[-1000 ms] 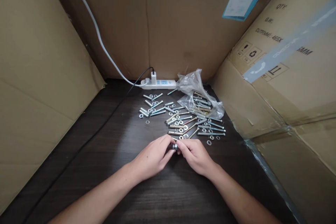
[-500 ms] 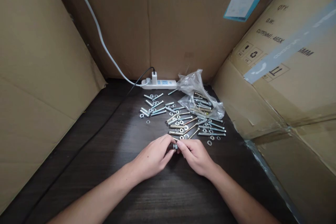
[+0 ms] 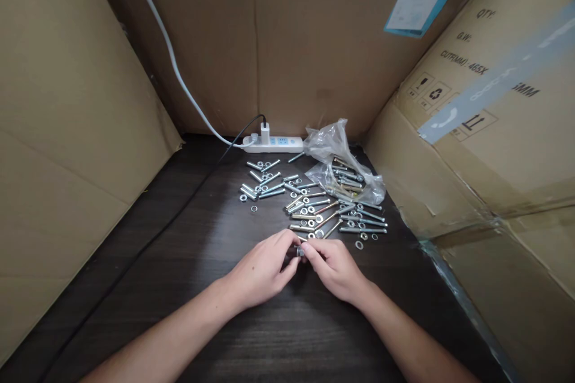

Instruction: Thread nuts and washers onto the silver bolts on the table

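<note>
Just in front of the pile of hardware, my left hand [image 3: 265, 264] and my right hand [image 3: 338, 266] meet with their fingertips together. Between them shows a small metal nut [image 3: 300, 251] with washers against it, apparently at the end of a bolt. My left fingers are closed around the bolt, and most of its length is hidden. The right thumb and fingers pinch at the nut and partly cover it. Beyond the hands lie several loose expansion bolts [image 3: 302, 228], some silver and some brassy, among washers [image 3: 359, 245] and nuts [image 3: 243, 198].
A torn clear plastic bag [image 3: 330, 143] with more bolts lies behind the pile. A white power strip [image 3: 290, 145] sits against the back cardboard. A black cable [image 3: 179, 210] crosses the dark table [image 3: 287, 335] on the left. Cardboard walls [image 3: 67, 161] enclose three sides.
My right thumb and fingertips have shifted slightly over the nut, which now shows a little less. Both hands stay in the same place, and the hardware on the table has not moved.
</note>
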Tool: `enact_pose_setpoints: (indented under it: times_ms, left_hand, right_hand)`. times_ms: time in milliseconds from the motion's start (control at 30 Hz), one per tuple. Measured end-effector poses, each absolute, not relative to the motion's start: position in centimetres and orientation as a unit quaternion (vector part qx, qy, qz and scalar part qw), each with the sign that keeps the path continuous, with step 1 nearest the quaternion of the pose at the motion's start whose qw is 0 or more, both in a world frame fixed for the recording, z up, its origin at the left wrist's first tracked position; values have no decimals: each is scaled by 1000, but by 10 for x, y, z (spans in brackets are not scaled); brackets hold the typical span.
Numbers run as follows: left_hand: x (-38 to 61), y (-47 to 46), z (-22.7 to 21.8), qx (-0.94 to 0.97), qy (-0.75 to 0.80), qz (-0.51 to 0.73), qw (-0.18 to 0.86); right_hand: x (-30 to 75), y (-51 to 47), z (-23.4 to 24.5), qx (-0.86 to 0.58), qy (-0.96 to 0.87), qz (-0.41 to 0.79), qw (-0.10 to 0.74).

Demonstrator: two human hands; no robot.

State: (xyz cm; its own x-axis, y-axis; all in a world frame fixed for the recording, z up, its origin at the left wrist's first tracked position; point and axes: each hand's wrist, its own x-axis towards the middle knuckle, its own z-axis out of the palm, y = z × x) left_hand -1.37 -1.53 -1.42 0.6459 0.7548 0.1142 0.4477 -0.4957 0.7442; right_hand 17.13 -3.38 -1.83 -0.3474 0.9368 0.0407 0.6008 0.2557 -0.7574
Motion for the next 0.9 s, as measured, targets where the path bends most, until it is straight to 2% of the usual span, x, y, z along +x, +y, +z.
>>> enact_pose_setpoints:
  times_ms: [900]
  left_hand:
    - [-15, -15, -18, 842, 358, 215, 342]
  right_hand:
    - [172, -36, -16, -505, -744, 345, 269]
